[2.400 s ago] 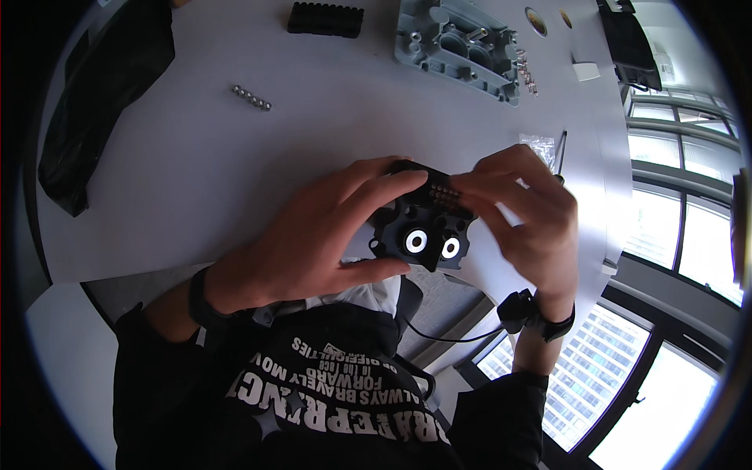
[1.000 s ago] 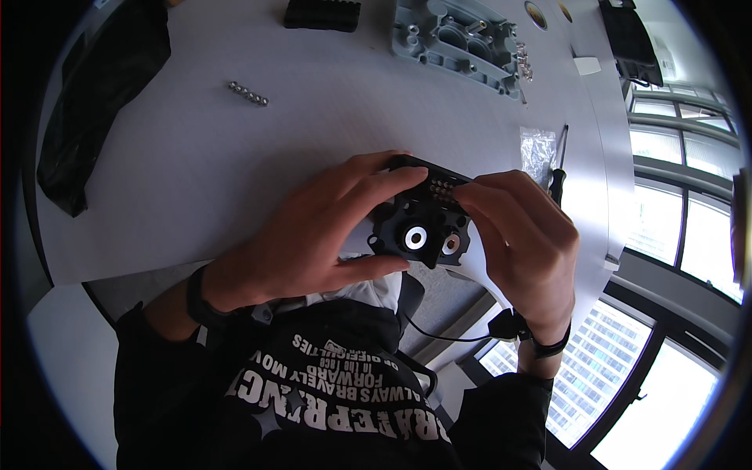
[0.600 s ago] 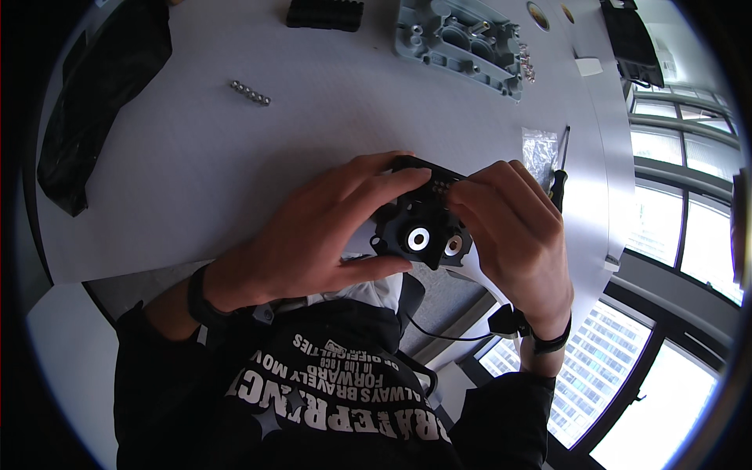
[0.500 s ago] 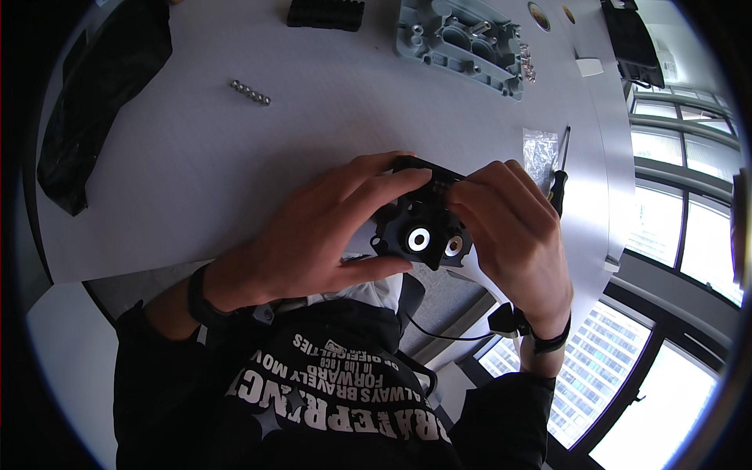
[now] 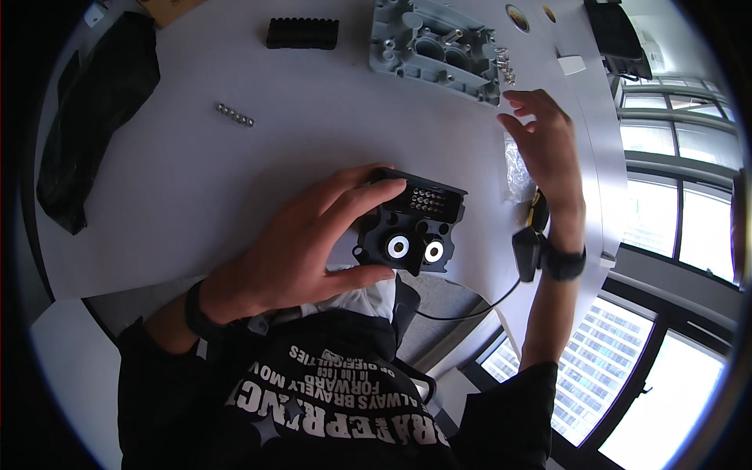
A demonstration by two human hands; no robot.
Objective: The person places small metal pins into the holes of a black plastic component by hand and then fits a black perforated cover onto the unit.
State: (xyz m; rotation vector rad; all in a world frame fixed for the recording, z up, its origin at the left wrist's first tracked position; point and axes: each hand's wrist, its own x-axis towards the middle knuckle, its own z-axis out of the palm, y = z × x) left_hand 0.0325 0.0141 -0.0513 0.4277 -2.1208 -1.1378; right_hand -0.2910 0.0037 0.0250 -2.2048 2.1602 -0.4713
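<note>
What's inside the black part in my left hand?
Rows of small metal pieces and two pale rings. Your left hand covers the left edge of the black part, hiding what's beneath.

Table (image 5: 180, 180): pale, smooth top. Landmark: grey housing (image 5: 399, 35), which lay open side up. Just right of it lay a small cluster of metal pieces (image 5: 505, 66); farther right, a white piece (image 5: 571, 64). Left of it sat a black ribbed block (image 5: 302, 34); farther left and nearer the wearer, a row of small metal parts (image 5: 235, 114); farthest left, a black bag (image 5: 102, 117). Nearer the wearer than its right end lay a clear plastic bag (image 5: 517, 174).
</note>
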